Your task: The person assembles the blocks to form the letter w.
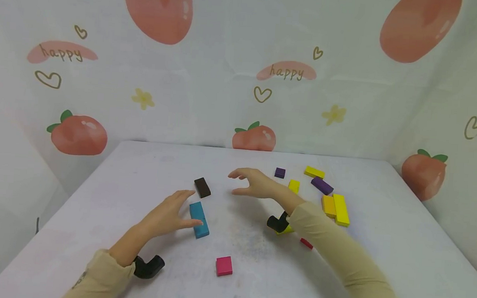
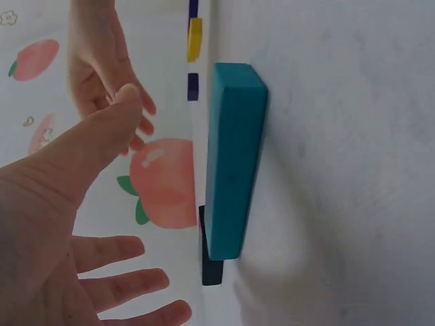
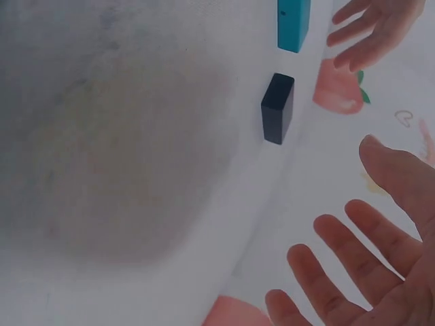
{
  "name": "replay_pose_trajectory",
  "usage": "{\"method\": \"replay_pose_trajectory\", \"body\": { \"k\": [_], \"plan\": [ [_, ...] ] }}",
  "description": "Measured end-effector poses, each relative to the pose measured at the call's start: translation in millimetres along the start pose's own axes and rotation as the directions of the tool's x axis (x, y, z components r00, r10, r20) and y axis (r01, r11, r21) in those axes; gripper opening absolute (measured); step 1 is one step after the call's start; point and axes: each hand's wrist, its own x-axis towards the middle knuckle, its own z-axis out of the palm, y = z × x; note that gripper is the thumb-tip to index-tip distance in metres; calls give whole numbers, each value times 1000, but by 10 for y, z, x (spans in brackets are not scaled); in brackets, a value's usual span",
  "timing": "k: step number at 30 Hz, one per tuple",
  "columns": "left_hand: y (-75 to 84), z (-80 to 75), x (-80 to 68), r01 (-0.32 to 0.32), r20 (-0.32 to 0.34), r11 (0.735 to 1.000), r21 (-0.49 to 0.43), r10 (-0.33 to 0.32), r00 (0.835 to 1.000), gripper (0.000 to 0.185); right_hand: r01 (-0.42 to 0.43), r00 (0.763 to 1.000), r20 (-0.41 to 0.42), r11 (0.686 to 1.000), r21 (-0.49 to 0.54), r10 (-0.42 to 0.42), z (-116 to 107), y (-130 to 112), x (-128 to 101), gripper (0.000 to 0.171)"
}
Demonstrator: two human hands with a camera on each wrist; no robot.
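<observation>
Over the left part of the white table, my left hand is held with fingers spread and nothing in it. Its thumb overlaps a long blue block in the head view. In the left wrist view this blue block lies on the table beside the hand. Just beyond it rests a dark brown block, near the left fingertips. My right hand hovers right of the brown block, fingers parted and holding nothing. The right wrist view shows the dark block apart from the right fingers.
A pink square block lies near the front. On the right are a red block, an orange block, several yellow blocks, a long purple block and a small purple block. A printed curtain hangs behind the table.
</observation>
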Motion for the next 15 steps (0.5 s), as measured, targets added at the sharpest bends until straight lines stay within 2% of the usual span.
{"method": "replay_pose_trajectory", "body": {
  "k": [5, 15],
  "plan": [
    [-5, 49, -33, 2, 44, 1000, 15, -3, 999, 90, 5, 999, 35, 1000, 19, -5, 96, -26, 156, 47],
    [-24, 99, -37, -26, 51, 993, 111, 21, 999, 86, 0, 999, 52, 1000, 19, -1, 246, -60, 434, 46]
  ]
}}
